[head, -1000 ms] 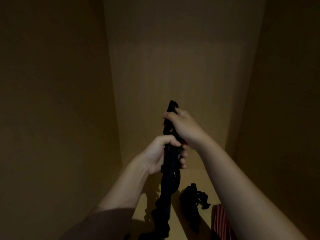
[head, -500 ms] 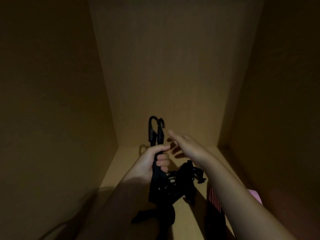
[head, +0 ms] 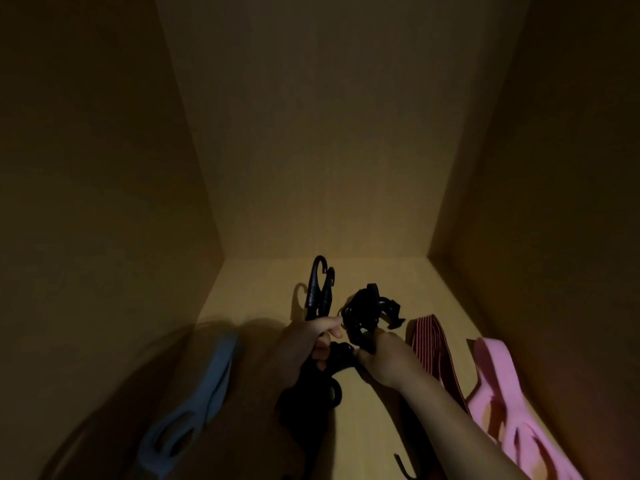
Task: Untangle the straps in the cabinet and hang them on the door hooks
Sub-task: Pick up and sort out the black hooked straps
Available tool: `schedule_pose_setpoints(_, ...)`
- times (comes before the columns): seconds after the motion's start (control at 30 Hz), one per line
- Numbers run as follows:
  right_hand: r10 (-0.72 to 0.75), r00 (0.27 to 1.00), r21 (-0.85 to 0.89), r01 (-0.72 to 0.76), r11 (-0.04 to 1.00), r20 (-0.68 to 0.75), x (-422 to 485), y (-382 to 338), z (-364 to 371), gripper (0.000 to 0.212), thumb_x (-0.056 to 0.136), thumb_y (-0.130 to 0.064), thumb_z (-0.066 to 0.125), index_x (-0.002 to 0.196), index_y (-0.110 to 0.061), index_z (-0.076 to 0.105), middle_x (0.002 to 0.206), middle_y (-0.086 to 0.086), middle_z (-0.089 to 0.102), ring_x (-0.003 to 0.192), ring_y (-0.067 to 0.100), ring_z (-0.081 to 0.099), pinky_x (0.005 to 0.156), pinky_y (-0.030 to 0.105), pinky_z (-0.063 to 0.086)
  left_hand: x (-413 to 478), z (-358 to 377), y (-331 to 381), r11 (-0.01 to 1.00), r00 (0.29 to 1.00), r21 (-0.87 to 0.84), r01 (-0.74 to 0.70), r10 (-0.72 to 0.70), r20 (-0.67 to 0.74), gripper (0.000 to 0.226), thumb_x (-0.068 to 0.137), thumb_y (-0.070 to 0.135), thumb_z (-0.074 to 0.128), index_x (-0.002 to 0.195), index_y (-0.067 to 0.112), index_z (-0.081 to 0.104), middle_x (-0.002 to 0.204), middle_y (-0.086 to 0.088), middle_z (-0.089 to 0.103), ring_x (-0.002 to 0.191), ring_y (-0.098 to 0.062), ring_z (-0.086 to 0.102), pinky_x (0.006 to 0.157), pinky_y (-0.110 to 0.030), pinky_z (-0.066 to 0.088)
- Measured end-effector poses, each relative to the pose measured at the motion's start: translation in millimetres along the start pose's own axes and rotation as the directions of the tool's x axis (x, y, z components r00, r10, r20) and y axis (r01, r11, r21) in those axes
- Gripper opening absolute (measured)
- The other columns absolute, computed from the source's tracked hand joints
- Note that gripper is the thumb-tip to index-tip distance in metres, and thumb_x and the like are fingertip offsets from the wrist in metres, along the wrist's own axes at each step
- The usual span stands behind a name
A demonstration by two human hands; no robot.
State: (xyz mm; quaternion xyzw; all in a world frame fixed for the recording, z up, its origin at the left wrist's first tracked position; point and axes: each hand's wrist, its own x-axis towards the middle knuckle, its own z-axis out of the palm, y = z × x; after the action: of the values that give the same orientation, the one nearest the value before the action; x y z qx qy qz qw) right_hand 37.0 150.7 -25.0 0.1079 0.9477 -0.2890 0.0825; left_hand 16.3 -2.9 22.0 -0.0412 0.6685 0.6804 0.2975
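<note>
I am looking into a dim wooden cabinet. My left hand (head: 310,344) is closed around a black strap (head: 317,296) whose two hooked ends stick up above my fingers; the rest of it hangs down in a dark bundle below my fist. My right hand (head: 384,358) grips a tangled black strap bundle (head: 367,308) lying on the cabinet floor (head: 266,299), just right of the first one. A red striped strap (head: 433,348) lies flat to the right of my right wrist. No door hooks are in view.
A pale blue band (head: 207,382) lies on the floor at the left, and a pink band (head: 498,386) at the right against the side wall. The cabinet's back wall (head: 325,150) and side walls close in the space on three sides.
The view has tilted down and both hands have dropped toward the floor. My right hand, open half a second ago, has closed on the tangled black bundle. The blue and pink bands came into view.
</note>
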Motion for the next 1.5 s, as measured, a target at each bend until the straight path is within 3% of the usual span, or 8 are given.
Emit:
schedule_pose_setpoints(0.23,-0.097,0.987,-0.002,0.098,0.995,0.124,-7.7,5.7,-3.0,0.032,0.089,-0.022,0.051,0.119,-0.012,0.052,0.111,0.005,0.041,0.093,0.016,0.045,0.075,0.022,0.038,-0.4,-4.8,2.1,0.998,0.999,-0.030,-0.048,0.048,0.002,0.027,0.090,0.022,0.054,0.065,0.011,0.050,0.042,0.005,0.030,0.038,-0.010,0.030,0.045,-0.023,0.028)
schedule_pose_setpoints(0.43,-0.192,0.971,-0.015,0.192,0.981,-0.141,-5.2,11.1,4.7,0.019,0.091,-0.014,0.051,0.108,-0.010,0.059,0.107,0.009,0.057,0.087,0.018,0.056,0.067,0.023,0.045,-2.6,-6.5,2.0,0.996,0.995,-0.009,-0.094,0.093,-0.024,0.026,0.088,0.022,0.055,0.065,0.011,0.053,0.042,0.006,0.031,0.038,-0.010,0.031,0.047,-0.024,0.029)
schedule_pose_setpoints(0.8,-0.251,0.789,0.265,0.459,0.848,-0.561,-9.1,-40.3,-49.8,0.023,0.089,-0.020,0.059,0.072,-0.005,0.058,0.074,0.000,0.046,0.069,0.010,0.044,0.061,0.009,0.034,-5.2,-9.9,14.1,0.961,0.960,-0.078,-0.265,0.256,-0.110,0.018,0.088,0.021,0.060,0.082,0.007,0.069,0.051,0.002,0.041,0.041,-0.010,0.039,0.046,-0.023,0.037)
schedule_pose_setpoints(0.97,-0.277,0.841,0.441,0.491,0.751,-0.465,-25.7,-78.3,-85.3,0.028,0.091,-0.028,0.054,0.071,-0.010,0.046,0.063,0.000,0.043,0.057,0.010,0.041,0.051,0.014,0.032,-12.3,-0.6,31.7,0.937,0.931,-0.011,-0.350,0.347,-0.114,0.009,0.087,0.019,0.061,0.089,0.020,0.070,0.069,-0.004,0.058,0.047,-0.012,0.048,0.050,-0.023,0.042)
schedule_pose_setpoints(1.13,-0.218,0.890,0.694,0.450,0.562,-0.401,-29.6,-110.2,-109.1,0.028,0.089,-0.030,0.056,0.068,-0.015,0.046,0.062,0.000,0.049,0.057,0.012,0.048,0.057,0.025,0.042,-21.9,11.1,48.0,0.888,0.893,0.113,-0.446,0.450,-0.005,0.017,0.083,0.003,0.062,0.068,0.012,0.059,0.044,0.005,0.054,0.042,-0.010,0.047,0.046,-0.022,0.038)
schedule_pose_setpoints(1.33,-0.197,0.921,0.844,0.387,0.370,-0.336,-22.3,-121.2,-115.8,0.028,0.086,-0.030,0.061,0.065,-0.018,0.046,0.065,0.000,0.048,0.064,0.018,0.048,0.067,0.035,0.041,-28.1,4.1,66.4,0.862,0.875,0.177,-0.476,0.484,-0.001,0.007,0.083,0.017,0.066,0.087,0.011,0.064,0.057,0.000,0.054,0.041,-0.006,0.047,0.043,-0.018,0.037)
schedule_pose_setpoints(1.43,-0.261,0.926,0.894,0.344,0.288,-0.272,-21.4,-115.5,-117.3,0.015,0.090,-0.026,0.055,0.082,-0.013,0.056,0.076,0.000,0.057,0.074,0.014,0.056,0.074,0.031,0.045,-32.1,0.5,72.7,0.881,0.882,0.063,-0.469,0.471,-0.008,0.010,0.086,0.020,0.063,0.092,0.013,0.067,0.057,0.008,0.060,0.043,-0.005,0.045,0.043,-0.015,0.036)
schedule_pose_setpoints(1.5,-0.275,0.923,0.869,0.355,0.345,-0.268,-20.9,-107.4,-115.6,0.012,0.090,-0.026,0.054,0.087,-0.016,0.060,0.088,0.000,0.060,0.093,0.017,0.057,0.085,0.032,0.046,-31.5,-2.7,79.4,0.890,0.901,-0.142,-0.433,0.432,-0.039,0.015,0.086,0.023,0.062,0.097,0.013,0.066,0.056,0.010,0.060,0.043,-0.004,0.044,0.042,-0.015,0.035)
